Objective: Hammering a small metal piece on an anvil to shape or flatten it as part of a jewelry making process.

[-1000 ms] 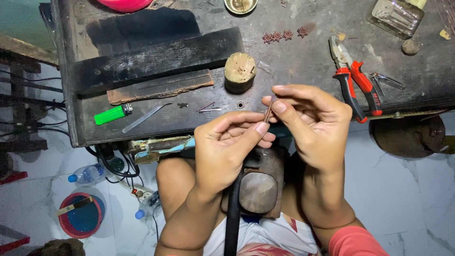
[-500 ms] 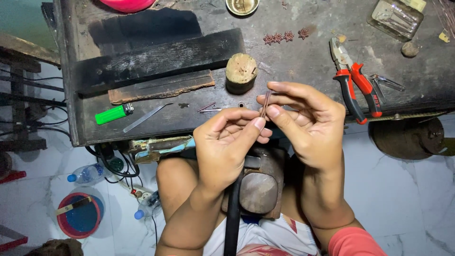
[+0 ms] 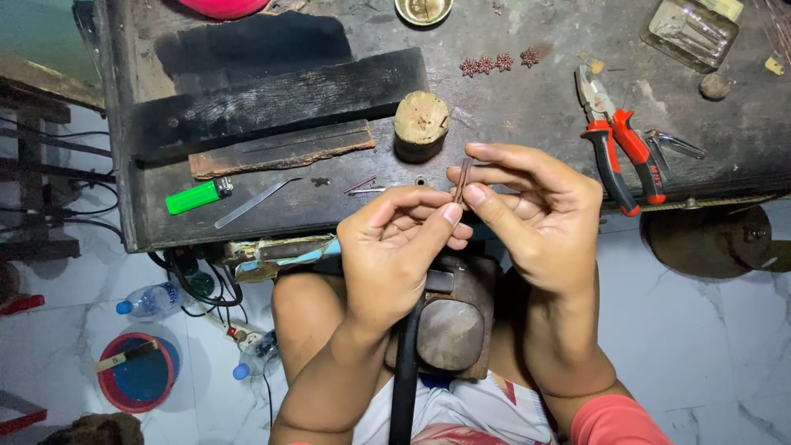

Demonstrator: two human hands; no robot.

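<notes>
Both hands meet over the table's [image 3: 527,99] near edge. The right hand [image 3: 540,218] and the left hand [image 3: 395,243] pinch a thin copper stick [image 3: 462,180] together. Red pliers [image 3: 618,140] lie at two o'clock.

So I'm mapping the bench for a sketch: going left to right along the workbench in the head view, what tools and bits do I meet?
Green lighter → thin metal strip → round wooden block → small rod pinched by both hands → red-handled pliers → clear tray.
</notes>
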